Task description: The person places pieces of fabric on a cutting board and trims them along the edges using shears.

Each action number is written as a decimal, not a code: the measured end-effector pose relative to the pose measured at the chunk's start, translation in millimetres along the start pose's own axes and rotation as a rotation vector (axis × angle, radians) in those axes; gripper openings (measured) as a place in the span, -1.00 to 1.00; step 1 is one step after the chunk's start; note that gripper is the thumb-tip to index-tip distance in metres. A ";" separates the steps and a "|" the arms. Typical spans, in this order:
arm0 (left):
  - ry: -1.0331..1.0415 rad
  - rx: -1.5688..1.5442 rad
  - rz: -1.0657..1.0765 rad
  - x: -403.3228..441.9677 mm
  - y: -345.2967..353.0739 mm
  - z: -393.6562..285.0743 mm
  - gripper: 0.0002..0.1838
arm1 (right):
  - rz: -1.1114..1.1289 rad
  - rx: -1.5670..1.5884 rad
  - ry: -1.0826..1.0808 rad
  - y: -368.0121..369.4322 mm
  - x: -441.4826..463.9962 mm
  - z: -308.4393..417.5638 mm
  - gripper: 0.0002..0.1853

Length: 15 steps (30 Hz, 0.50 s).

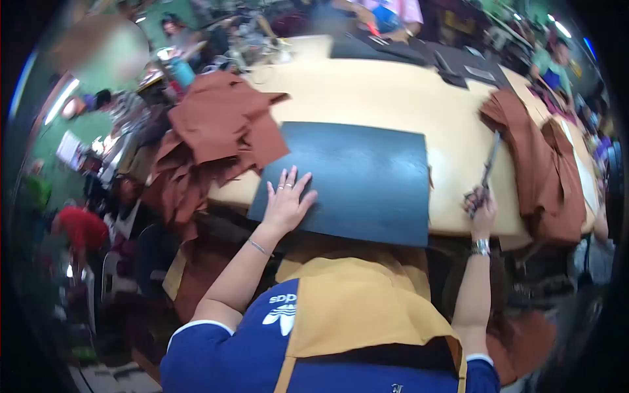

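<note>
My left hand (287,202) lies flat, fingers spread, on the left part of a dark blue-green rectangular sheet (357,180). That sheet rests on the pale table near its front edge. In my right hand (483,211) is a pair of scissors (489,164), gripped by the handles with the blades pointing away from me. The scissors are over the table, right of the sheet and apart from it. Left of the sheet lies a heap of cut reddish-brown pieces (213,124); one piece touches or overlaps its left edge.
More reddish-brown material (544,177) is draped over the right edge of the pale table (341,85). Dark material (380,49) lies at the far side, where another person (400,16) works. Other people and cluttered workplaces surround the table.
</note>
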<state>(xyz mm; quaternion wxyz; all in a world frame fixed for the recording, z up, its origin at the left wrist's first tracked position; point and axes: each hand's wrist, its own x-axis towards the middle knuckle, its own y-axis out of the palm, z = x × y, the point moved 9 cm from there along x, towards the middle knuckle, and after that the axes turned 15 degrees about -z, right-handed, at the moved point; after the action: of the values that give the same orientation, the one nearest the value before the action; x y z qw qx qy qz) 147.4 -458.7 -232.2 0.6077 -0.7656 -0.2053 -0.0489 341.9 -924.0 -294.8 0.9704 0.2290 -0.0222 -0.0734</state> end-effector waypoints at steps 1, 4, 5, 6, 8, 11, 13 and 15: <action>0.006 0.006 0.011 0.6 -4.1 -11.3 -0.33 | 0.034 0.021 0.014 -6.1 -2.0 4.0 -0.83; 0.076 -0.001 0.054 12.0 -8.2 -23.1 -0.31 | -0.193 -0.757 -0.233 -15.6 3.2 31.3 -0.77; 0.087 -0.002 0.050 9.0 -6.7 -20.9 -0.30 | -0.229 -1.041 -0.314 -0.2 -7.8 62.7 -0.70; 0.089 -0.002 0.047 8.1 -4.8 -20.6 -0.31 | -0.268 -1.359 -0.478 -3.7 2.2 75.2 -0.65; 0.078 0.005 0.045 6.7 -3.6 -20.3 -0.31 | -0.257 -1.525 -0.517 -12.1 18.4 81.7 -0.67; 0.070 0.006 0.042 7.6 -2.2 -20.3 -0.33 | -0.179 -1.912 -0.387 -9.3 33.9 78.9 -0.69; 0.065 0.007 0.044 6.3 -3.4 -20.5 -0.33 | -0.163 -2.094 -0.382 30.5 21.5 82.3 -0.70; 0.069 0.009 0.047 6.6 -2.6 -19.6 -0.33 | -0.164 -2.102 -0.375 51.9 17.7 61.0 -0.67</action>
<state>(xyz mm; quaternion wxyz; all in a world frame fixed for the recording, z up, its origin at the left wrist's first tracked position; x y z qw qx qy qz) 155.9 -475.2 -222.7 0.6187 -0.7654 -0.1666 -0.0601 361.5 -907.8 -216.9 0.6544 -0.7358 -0.0812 -0.1545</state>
